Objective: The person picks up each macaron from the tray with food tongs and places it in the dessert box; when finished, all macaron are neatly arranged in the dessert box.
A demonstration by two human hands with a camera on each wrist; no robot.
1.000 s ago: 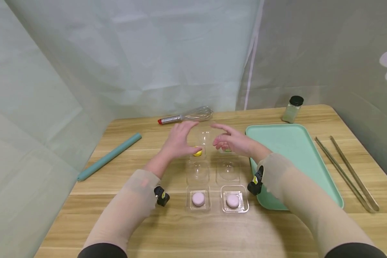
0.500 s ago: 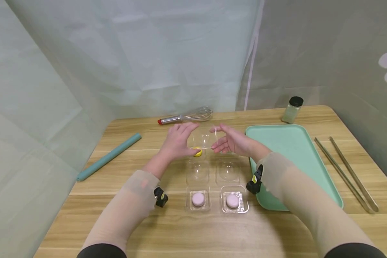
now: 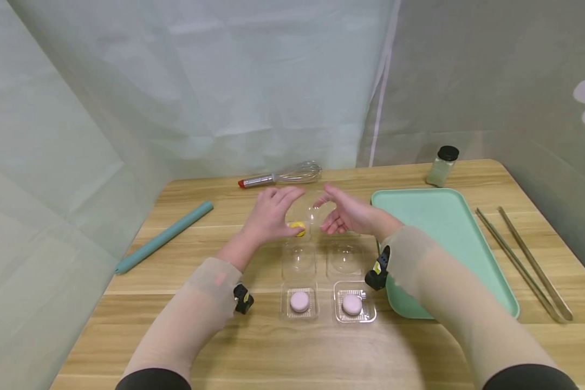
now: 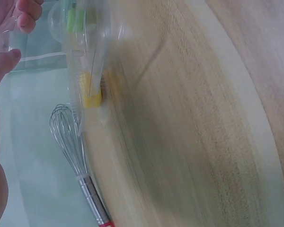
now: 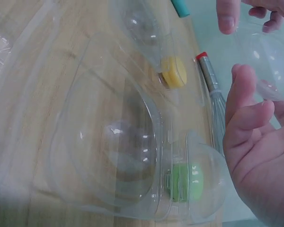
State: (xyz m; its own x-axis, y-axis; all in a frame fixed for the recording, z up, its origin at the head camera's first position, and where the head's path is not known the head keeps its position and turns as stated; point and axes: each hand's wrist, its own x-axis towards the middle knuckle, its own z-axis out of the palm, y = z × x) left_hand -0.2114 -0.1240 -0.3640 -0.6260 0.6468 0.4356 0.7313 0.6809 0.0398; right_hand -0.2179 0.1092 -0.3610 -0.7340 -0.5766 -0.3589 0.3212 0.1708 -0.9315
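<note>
A clear plastic dome lid stands raised over a yellow macaron in its clear box at the table's middle. My left hand grips the lid's left side and my right hand grips its right side. The left wrist view shows the yellow macaron under the tilted lid. Beside it, a green macaron sits in another clear box, seen in the right wrist view; my right hand hides it in the head view. Nearer me, two open boxes each hold a pink macaron.
A mint tray lies right of the boxes, with long metal tongs beyond it. A whisk and a small spice jar stand at the back. A teal rod lies at the left.
My right hand moved left from the green macaron's box to the lid over the yellow macaron. Both hands closed on the lid and tilted it up.
</note>
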